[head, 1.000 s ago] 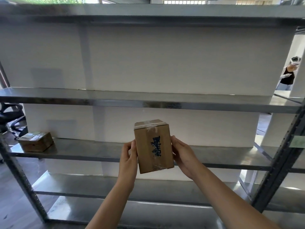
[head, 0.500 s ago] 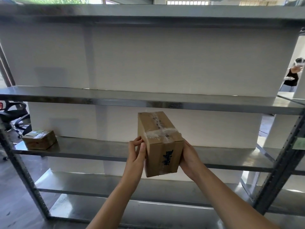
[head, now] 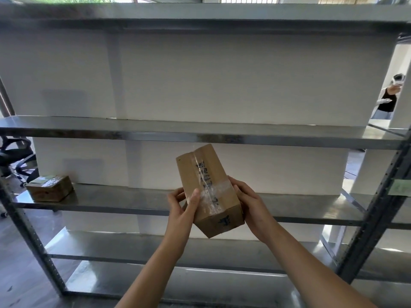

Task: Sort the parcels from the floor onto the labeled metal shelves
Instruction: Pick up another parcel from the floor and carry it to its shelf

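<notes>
Nearest, in the lower centre of the frame, both hands are gripping one cardboard parcel in the air in front of the rack. The left hand is curling round its left side with the thumb pressing on the taped top face; the right hand is cupping the right side, fingers wrapped behind. The parcel is tilting, its far end raised, with handwriting showing along the tape that is too blurred to read.

Just beyond, the metal shelves are standing mostly bare. Only one placed parcel, a flat taped box, is sitting at the left end of the middle shelf. The tiers above and below are showing nothing on them. A pale green label is hanging on the right upright; its text cannot be read.

So the sorting seems barely begun: one parcel shelved, one in hand awaiting its tier. The floor pile is out of view, so what remains cannot be counted.

Farthest, at the right edge, another person is standing.
</notes>
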The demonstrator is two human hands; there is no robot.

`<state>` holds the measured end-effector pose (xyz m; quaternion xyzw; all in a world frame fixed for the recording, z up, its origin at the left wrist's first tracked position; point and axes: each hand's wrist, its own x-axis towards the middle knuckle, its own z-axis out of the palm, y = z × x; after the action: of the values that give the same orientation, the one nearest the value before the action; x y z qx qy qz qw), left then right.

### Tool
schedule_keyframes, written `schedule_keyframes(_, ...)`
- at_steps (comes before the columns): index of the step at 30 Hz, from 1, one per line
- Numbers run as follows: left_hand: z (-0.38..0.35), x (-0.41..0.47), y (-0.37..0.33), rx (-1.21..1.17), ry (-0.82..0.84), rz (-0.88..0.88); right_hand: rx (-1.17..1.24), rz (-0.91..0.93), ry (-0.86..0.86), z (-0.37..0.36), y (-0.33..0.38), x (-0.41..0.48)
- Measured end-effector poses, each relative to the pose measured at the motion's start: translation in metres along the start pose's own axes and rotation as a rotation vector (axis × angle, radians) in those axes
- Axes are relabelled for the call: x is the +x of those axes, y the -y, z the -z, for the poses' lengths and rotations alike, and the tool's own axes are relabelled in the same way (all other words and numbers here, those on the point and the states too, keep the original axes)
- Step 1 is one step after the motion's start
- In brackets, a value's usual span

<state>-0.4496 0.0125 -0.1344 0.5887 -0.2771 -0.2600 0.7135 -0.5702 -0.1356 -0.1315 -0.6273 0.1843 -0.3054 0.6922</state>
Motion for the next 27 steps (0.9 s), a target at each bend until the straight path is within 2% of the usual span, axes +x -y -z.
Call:
schedule_keyframes(11,0.000,-0.002,0.000,-0.097,0.006,-0.123,0.001,0.029,-0.089,0.012,-0.011,0.006)
schedule_keyframes(20,0.014,0.011,0.004,-0.176,-0.016,-0.129,0.065,-0.223,-0.042,0.010,-0.013,0.012)
schedule_keyframes(24,0.023,0.018,0.013,-0.160,-0.028,-0.106,-0.001,-0.228,-0.016,0.002,-0.019,0.012)
schedule_keyframes(27,0.031,0.019,0.022,-0.059,-0.037,-0.129,0.030,-0.196,-0.028,0.000,-0.026,0.014)
